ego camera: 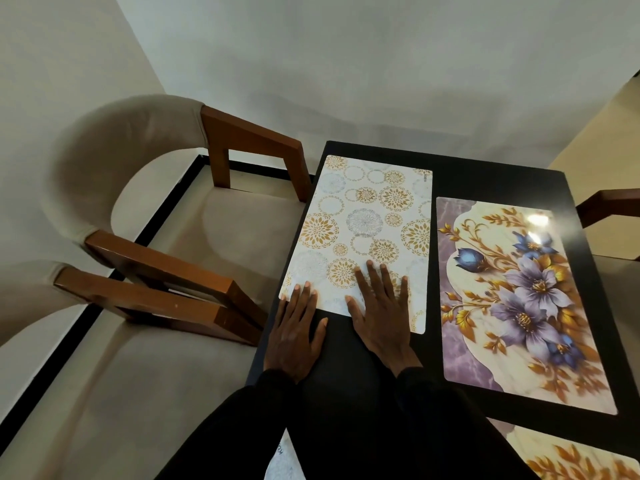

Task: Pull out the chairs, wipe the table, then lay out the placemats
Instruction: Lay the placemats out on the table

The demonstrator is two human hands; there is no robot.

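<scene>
A white placemat with gold and grey circle patterns lies on the far left part of the dark table. My left hand lies flat with its fingertips on the mat's near left corner. My right hand presses flat on the mat's near edge, fingers straight. A purple floral placemat lies to the right of it. Another floral placemat shows at the bottom right. A piece of a white mat peeks out under my left sleeve.
Two beige cushioned chairs with brown wooden arms stand pulled back on the left, one farther and one nearer. Another wooden chair arm shows past the table's right edge. White walls close in behind.
</scene>
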